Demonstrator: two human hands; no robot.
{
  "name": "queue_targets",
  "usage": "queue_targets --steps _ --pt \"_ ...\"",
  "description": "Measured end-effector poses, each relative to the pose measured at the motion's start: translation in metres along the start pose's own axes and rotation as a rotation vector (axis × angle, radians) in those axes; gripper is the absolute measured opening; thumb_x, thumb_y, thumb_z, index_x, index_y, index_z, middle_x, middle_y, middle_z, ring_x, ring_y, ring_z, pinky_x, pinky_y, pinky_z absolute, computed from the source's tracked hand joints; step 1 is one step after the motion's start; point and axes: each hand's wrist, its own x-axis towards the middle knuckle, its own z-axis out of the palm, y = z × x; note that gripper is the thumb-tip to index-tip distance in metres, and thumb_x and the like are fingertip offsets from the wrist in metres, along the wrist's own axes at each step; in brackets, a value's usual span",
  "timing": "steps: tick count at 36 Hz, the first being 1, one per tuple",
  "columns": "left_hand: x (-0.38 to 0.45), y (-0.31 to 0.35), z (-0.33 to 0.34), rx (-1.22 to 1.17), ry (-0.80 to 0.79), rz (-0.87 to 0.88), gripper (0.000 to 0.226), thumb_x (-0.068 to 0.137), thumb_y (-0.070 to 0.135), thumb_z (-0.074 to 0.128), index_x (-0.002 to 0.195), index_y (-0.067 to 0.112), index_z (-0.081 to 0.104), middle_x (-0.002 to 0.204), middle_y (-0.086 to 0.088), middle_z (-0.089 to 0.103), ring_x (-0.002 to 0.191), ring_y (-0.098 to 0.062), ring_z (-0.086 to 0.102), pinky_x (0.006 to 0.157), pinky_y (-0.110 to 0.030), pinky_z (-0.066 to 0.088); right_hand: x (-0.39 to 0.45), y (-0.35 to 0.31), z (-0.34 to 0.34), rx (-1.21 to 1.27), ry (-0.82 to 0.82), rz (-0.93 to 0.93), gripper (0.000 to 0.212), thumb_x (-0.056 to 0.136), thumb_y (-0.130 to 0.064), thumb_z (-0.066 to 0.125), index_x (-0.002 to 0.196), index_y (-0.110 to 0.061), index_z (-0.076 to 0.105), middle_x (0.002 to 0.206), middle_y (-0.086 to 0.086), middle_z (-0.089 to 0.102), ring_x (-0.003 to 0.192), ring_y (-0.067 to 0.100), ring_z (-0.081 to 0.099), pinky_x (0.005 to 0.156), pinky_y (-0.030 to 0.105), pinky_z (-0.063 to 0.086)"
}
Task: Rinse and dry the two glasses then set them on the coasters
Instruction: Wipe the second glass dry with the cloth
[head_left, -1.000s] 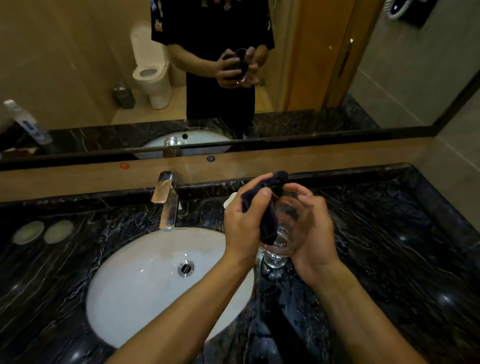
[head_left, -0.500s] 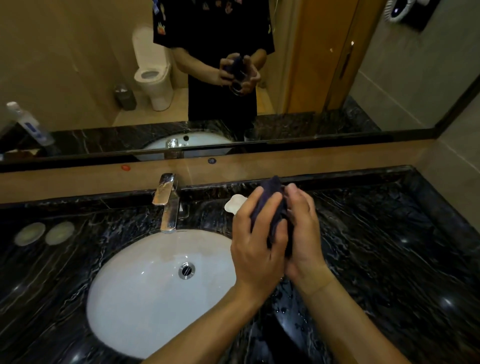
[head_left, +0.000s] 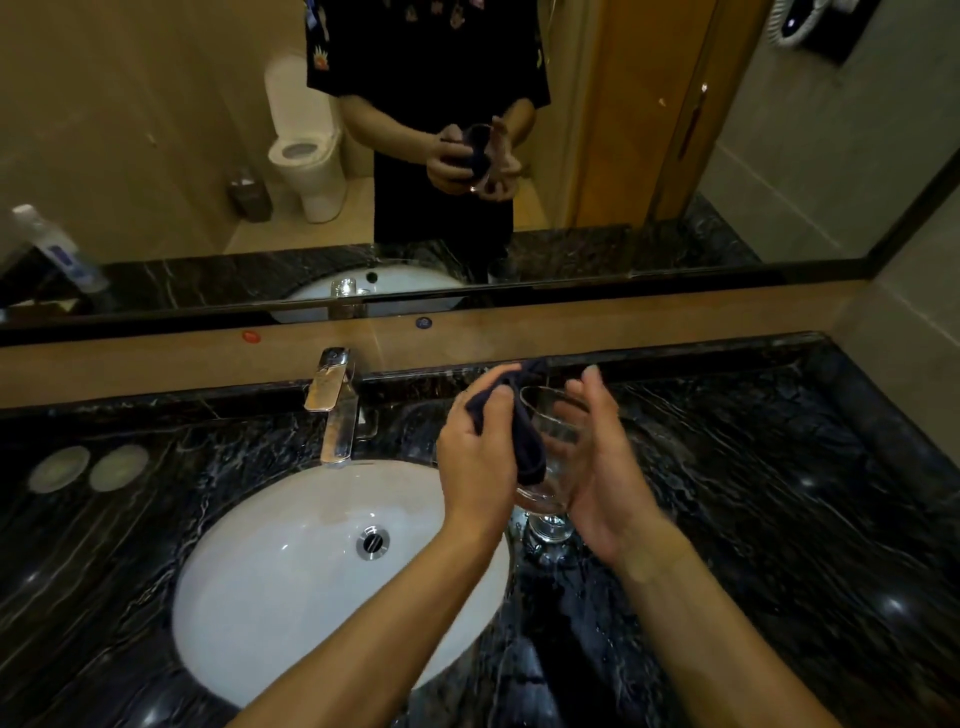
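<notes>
A clear stemmed glass (head_left: 551, 452) is held above the right edge of the sink. My right hand (head_left: 597, 462) cups its bowl from the right, fingers half spread. My left hand (head_left: 478, 457) grips a dark blue cloth (head_left: 524, 441) that drapes over the rim and down the glass's left side. The glass's foot (head_left: 549, 527) shows below my palms. Two pale round coasters (head_left: 58, 468) (head_left: 119, 466) lie side by side on the counter at the far left. A second glass shows only dimly in the mirror (head_left: 503, 270).
A white oval basin (head_left: 291, 571) is set in the black marble counter (head_left: 779, 519), with a chrome faucet (head_left: 335, 405) behind it. The wet counter glistens right of the basin. A mirror (head_left: 156, 130) spans the wall; a plastic bottle (head_left: 57, 249) is reflected at its left.
My hands, pressed together around the cloth and glass half a second ago, have parted. The glass bowl and foot show again, with the cloth hanging over the rim.
</notes>
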Motion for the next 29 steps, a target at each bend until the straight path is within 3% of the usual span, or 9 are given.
queue_targets --steps 3,5,8,12,15,19,21,25,29 --pt "-0.013 -0.01 0.006 0.15 0.111 0.155 0.026 0.09 0.041 0.048 0.108 0.047 0.066 0.116 0.015 0.061 0.104 0.007 0.057 0.082 -0.008 0.045 0.004 0.013 0.013 -0.053 0.362 -0.138 0.049 0.096 -0.062 0.039 0.108 -0.019 0.058 0.102 0.001 0.061 0.099 0.024 0.063 0.075 0.039 0.056" --pt "-0.016 -0.012 0.007 0.233 0.147 0.264 0.03 0.091 0.04 0.046 0.116 0.042 0.064 0.12 0.011 0.058 0.105 0.01 0.055 0.081 -0.002 0.041 0.003 0.018 0.018 -0.107 0.419 -0.229 0.052 0.095 -0.064 0.037 0.103 -0.019 0.061 0.1 0.001 0.064 0.1 0.024 0.065 0.086 0.043 0.055" --pt "-0.012 -0.015 0.007 0.317 0.19 0.379 0.035 0.091 0.035 0.046 0.121 0.033 0.064 0.121 0.007 0.058 0.104 0.011 0.054 0.081 -0.002 0.04 0.001 0.02 0.021 -0.244 0.295 -0.263 0.062 0.077 -0.079 0.052 0.109 -0.027 0.059 0.111 0.0 0.068 0.103 0.018 0.067 0.092 0.044 0.056" --pt "-0.01 -0.016 0.007 0.348 0.215 0.497 0.035 0.094 0.031 0.049 0.125 0.025 0.064 0.127 0.003 0.058 0.111 0.006 0.055 0.087 -0.005 0.041 0.003 0.011 0.018 -0.065 0.134 -0.195 0.062 0.072 -0.039 0.077 0.123 -0.014 0.055 0.114 0.007 0.068 0.1 0.021 0.071 0.085 0.037 0.06" --pt "-0.014 -0.016 0.005 0.381 0.166 0.588 0.036 0.093 0.027 0.052 0.125 0.018 0.064 0.129 -0.001 0.059 0.117 0.0 0.054 0.094 -0.01 0.042 0.004 0.006 0.01 0.083 0.061 -0.187 0.062 0.073 -0.028 0.084 0.125 -0.008 0.055 0.114 0.012 0.069 0.103 0.028 0.069 0.085 0.039 0.058" --pt "-0.006 -0.001 -0.001 0.164 0.084 0.323 0.029 0.087 0.039 0.051 0.111 0.04 0.069 0.118 0.01 0.064 0.11 -0.005 0.061 0.093 -0.028 0.051 0.001 -0.001 0.006 0.128 -0.07 -0.121 0.062 0.074 -0.027 0.075 0.128 -0.004 0.055 0.113 0.014 0.07 0.095 0.022 0.071 0.074 0.032 0.058" --pt "0.004 0.007 -0.006 0.009 0.002 0.148 0.026 0.082 0.044 0.054 0.1 0.044 0.072 0.112 0.004 0.07 0.105 -0.013 0.066 0.09 -0.037 0.054 0.0 -0.003 0.002 0.129 -0.15 -0.097 0.06 0.077 -0.028 0.069 0.129 -0.002 0.055 0.106 0.01 0.072 0.09 0.019 0.071 0.07 0.031 0.058" --pt "0.015 0.018 -0.012 -0.214 -0.171 -0.021 0.023 0.082 0.03 0.061 0.097 0.026 0.077 0.095 -0.005 0.074 0.091 -0.018 0.069 0.077 -0.029 0.054 -0.003 -0.005 0.002 0.141 -0.225 -0.064 0.064 0.083 -0.04 0.07 0.133 -0.002 0.054 0.119 0.015 0.067 0.106 0.026 0.067 0.081 0.041 0.057" --pt "0.016 0.019 -0.008 -0.295 -0.121 -0.079 0.027 0.085 0.024 0.057 0.103 0.016 0.075 0.093 -0.008 0.074 0.089 -0.019 0.069 0.075 -0.027 0.054 -0.005 -0.005 0.016 0.155 -0.073 -0.096 0.066 0.078 -0.047 0.072 0.128 -0.005 0.059 0.118 0.016 0.069 0.1 0.025 0.07 0.077 0.037 0.059"
